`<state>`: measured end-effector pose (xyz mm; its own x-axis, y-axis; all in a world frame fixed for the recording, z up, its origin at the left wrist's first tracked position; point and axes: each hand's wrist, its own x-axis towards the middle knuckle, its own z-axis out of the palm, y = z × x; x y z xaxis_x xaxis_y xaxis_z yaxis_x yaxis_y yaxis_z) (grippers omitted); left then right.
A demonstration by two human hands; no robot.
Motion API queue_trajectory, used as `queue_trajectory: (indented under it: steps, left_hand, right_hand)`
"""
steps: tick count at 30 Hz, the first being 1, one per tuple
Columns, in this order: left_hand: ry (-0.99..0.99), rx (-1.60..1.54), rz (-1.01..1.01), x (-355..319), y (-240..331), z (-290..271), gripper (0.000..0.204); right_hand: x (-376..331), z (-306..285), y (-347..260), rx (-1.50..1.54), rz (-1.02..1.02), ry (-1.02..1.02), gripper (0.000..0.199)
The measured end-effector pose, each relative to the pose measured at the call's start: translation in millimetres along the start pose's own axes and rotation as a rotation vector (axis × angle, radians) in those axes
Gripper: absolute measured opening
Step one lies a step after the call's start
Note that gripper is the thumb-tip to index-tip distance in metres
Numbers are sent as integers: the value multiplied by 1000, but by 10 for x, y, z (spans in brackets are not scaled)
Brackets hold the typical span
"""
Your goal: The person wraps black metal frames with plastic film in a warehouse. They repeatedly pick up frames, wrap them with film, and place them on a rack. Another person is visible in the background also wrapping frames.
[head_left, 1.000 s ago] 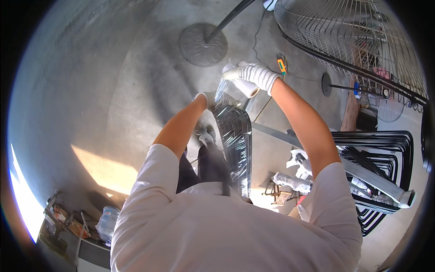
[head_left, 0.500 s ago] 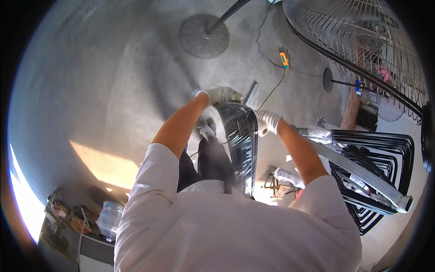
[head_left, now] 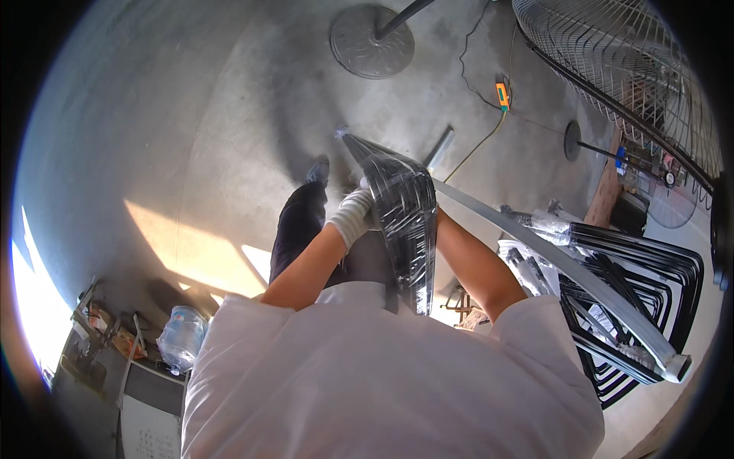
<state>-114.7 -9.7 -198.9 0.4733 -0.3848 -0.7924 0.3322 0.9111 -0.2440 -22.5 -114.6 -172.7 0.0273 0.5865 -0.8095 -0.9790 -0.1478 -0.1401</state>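
Note:
A bent bundle of black metal tubes (head_left: 407, 200), wrapped in shiny clear film, stands in front of me, its bend facing away and one end pointing to the far left. My left hand (head_left: 353, 216), in a white knit glove, is at the bundle's left side, low against its inner edge. Its fingertips are hidden by the bundle and its shadow. On the right, my bare right forearm (head_left: 480, 264) reaches in behind the bundle, which covers my right hand and anything in it.
A square metal bar (head_left: 566, 268) slants across the right, over nested black tube frames (head_left: 680, 268). A large wire fan guard (head_left: 612, 69) looms at upper right. Ahead are a round stand base (head_left: 372, 42) and an orange power strip (head_left: 502, 96) with its cable. A water bottle (head_left: 182, 336) stands lower left.
My left hand has come down from the bundle's top to its left side. My right hand, earlier beside a small roll at the right, has passed behind the bundle. One leg has shifted left.

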Motion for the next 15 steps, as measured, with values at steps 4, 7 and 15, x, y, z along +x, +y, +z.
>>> queue_trajectory:
  steps: [4, 7, 15]
  left_hand:
    - [-13, -67, 47, 164, 8, -265, 29]
    - [156, 34, 175, -494, 156, -62, 40]
    - [87, 71, 327, -882, 715, 198, 34]
  right_hand:
    - [-7, 2, -89, -58, -1, 11, 27]
    - [27, 11, -208, -123, 7, 29, 25]
    - [364, -940, -634, -1125, -72, -61, 22]
